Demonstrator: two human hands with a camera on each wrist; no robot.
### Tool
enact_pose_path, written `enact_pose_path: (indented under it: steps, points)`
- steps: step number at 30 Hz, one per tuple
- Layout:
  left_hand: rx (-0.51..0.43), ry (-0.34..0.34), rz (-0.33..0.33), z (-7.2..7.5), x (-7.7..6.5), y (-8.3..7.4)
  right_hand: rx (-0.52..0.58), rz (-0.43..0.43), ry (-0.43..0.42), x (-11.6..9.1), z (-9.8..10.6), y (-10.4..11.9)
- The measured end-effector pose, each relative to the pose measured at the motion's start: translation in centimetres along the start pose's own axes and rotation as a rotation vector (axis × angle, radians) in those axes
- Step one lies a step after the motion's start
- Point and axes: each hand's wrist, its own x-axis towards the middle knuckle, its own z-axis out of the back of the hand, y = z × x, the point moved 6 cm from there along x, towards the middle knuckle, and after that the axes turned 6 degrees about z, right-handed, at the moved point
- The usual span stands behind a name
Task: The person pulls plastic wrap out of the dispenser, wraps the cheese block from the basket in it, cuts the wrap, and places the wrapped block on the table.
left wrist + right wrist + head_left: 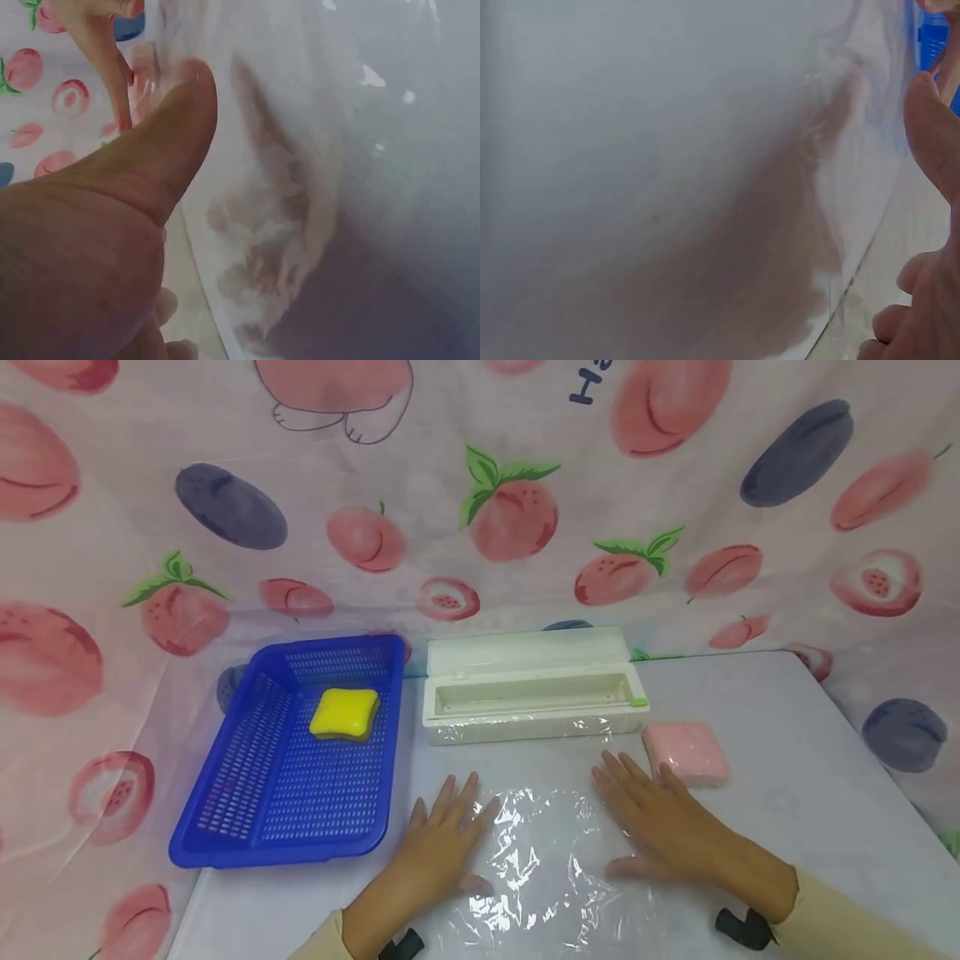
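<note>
A sheet of clear plastic wrap point(540, 872) lies spread over the white table, shiny and wrinkled, in front of a white wrap dispenser box point(517, 728). My left hand point(442, 839) is spread flat at the sheet's left side, fingers straight. On the opposite side my right hand point(663, 827) lies with fingers extended and thumb pointing inward. Right beside its fingers is a pink sponge-like block point(688, 752). Both wrist views show the thumbs, the left thumb point(184, 124) and the right thumb point(934, 135), over the see-through film.
At the left stands a blue perforated basket point(300, 855) with a yellow sponge-like block point(345, 713) in it. The dispenser's lid point(528, 652) is raised, and a small green slider point(638, 702) sits at its right end. A fruit-print curtain point(420, 468) hangs behind the table.
</note>
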Motion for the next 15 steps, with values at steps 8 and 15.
enact_pose_path:
  steps: [8,15]
  points:
    - [-0.028,0.141,0.057,-1.0,0.2,0.8,0.035,-0.037,0.211,0.5,-1.5,-0.8]
    - [0.012,0.148,0.056,-1.2,0.1,0.9,0.024,-0.019,0.212,0.4,-1.5,-0.7]
